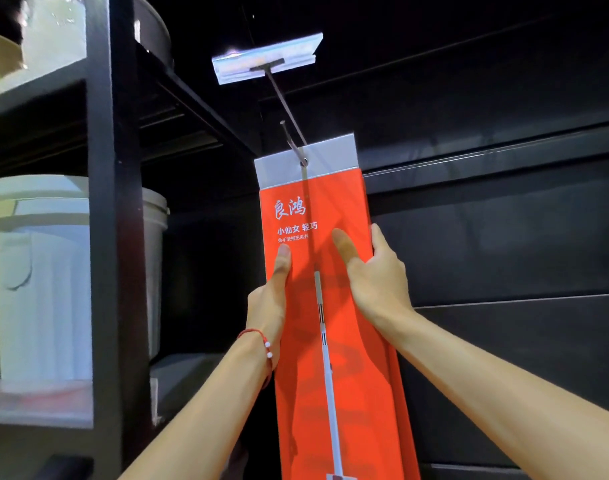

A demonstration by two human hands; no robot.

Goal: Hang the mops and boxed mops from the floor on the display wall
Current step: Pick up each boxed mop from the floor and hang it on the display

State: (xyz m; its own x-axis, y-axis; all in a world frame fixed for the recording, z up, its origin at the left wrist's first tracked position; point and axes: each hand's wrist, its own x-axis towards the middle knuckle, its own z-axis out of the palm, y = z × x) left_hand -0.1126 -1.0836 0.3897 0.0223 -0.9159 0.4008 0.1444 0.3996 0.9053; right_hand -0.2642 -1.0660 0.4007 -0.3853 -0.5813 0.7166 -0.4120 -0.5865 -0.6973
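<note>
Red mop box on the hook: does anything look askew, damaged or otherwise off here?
Nothing is plainly wrong. The tall red cardboard mop box hangs by its grey tab on the metal wall hook, undamaged. It slants slightly, bottom toward the right, while the left hand and right hand grip its edges.

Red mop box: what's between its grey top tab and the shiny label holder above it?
Head view: just the metal hook, running from the label holder down to the grey tab, one prong through its hole.
</note>
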